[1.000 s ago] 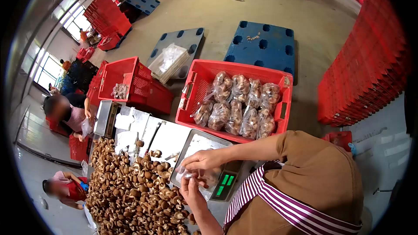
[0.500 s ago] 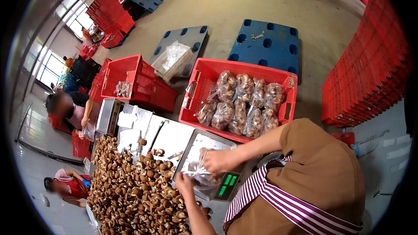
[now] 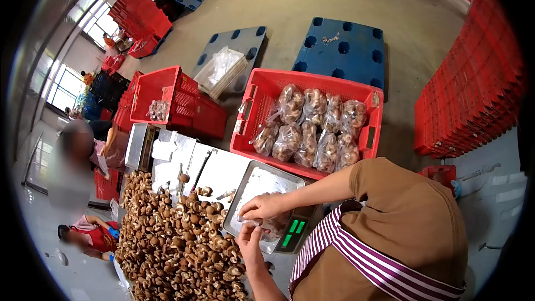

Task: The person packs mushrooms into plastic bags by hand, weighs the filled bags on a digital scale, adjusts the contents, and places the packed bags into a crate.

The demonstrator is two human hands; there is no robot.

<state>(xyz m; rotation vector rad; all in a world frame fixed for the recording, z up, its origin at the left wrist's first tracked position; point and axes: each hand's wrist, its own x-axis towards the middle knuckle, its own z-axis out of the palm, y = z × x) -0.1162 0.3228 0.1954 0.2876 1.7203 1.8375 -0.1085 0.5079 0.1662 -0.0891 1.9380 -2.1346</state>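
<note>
A clear plastic bag of mushrooms (image 3: 274,227) rests on the metal pan (image 3: 267,181) of a weighing scale, partly hidden under my right forearm. My right hand (image 3: 263,206) reaches over from the right and grips the gathered neck of that bag. Just below it, my left hand (image 3: 251,244) pinches the same neck, fingertips nearly meeting those of the right. The scale's green-lit display (image 3: 293,233) shows beside the bag, its digits too small to read. A large heap of loose brown mushrooms (image 3: 173,239) lies left of my hands.
Behind the scale, a red crate (image 3: 237,134) holds several bagged portions of mushrooms. Another red crate (image 3: 156,86) stands further left. A tall stack of red crates (image 3: 468,89) rises at right. Blue pallets (image 3: 356,44) lie on the floor. Co-workers (image 3: 103,237) stand at left.
My right hand has shifted slightly left and down along the bag's neck, and the left hand has moved right and down. The hands are closer together. A co-worker at left has moved.
</note>
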